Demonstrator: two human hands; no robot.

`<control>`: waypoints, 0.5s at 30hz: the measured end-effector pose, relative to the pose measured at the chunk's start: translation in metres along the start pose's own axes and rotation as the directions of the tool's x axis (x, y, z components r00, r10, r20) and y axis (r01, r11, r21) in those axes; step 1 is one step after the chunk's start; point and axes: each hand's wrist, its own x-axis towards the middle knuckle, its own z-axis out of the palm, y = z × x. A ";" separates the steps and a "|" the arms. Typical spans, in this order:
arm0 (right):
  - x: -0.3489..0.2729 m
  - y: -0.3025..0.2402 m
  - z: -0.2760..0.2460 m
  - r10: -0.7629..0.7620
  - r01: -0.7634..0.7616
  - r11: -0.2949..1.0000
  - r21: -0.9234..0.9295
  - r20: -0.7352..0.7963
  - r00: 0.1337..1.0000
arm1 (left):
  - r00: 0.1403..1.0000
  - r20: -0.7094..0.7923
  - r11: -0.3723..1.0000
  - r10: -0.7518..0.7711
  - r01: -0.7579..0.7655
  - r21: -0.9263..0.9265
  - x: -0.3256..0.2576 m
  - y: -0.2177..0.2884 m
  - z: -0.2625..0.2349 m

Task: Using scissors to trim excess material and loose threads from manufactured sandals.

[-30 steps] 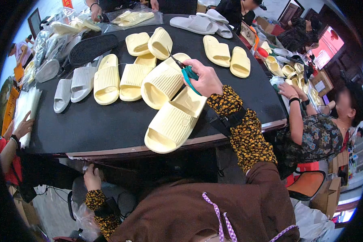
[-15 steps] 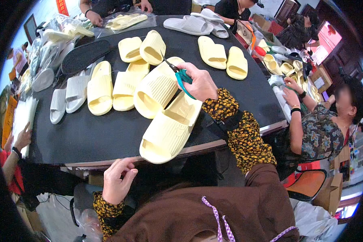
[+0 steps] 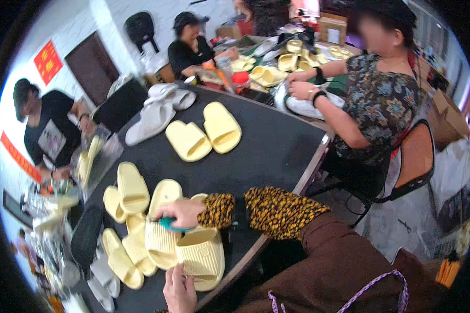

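My right hand is closed on scissors with teal handles; their blades are hidden or blurred. It is over a pale yellow ribbed slipper. A second ribbed yellow slipper lies in front of it by the table edge. My left hand is beside this slipper's toe, fingers stretched up and thumb apart, the fingertips overlapping its rim. Whether they grip it I cannot tell for sure. More yellow slippers lie left of my hands, with another pair farther off.
Grey slippers lie on the dark table, and a black slipper-shaped piece is at its left. At right, a person handles a white item. Another person at left holds slippers in clear plastic. An orange-backed chair stands right.
The view has swung to the right, so the table contents appear farther left. My left hand has come up to the near slipper's toe. The scissors remain in my right hand.
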 end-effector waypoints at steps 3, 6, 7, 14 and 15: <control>-0.008 -0.019 -0.010 -0.080 0.081 0.997 -0.012 0.094 0.992 | 0.978 -0.150 0.985 0.146 -0.131 0.110 0.020 0.011 -0.002; -0.012 -0.017 -0.009 -0.129 0.134 0.980 -0.149 0.041 0.991 | 0.992 -0.013 0.991 0.124 -0.123 0.046 0.035 0.007 0.001; -0.013 -0.019 -0.011 -0.108 0.113 0.977 -0.179 0.037 0.993 | 0.991 -0.015 0.990 0.135 -0.134 0.046 0.038 -0.001 0.002; -0.010 -0.020 -0.030 -0.079 0.049 0.991 -0.126 -0.240 0.968 | 0.926 -0.064 0.928 0.372 -0.369 0.055 0.082 -0.011 -0.020; -0.010 -0.021 -0.032 -0.097 0.076 0.994 -0.082 -0.290 0.952 | 0.923 0.006 0.908 0.385 -0.380 0.174 0.090 -0.017 -0.020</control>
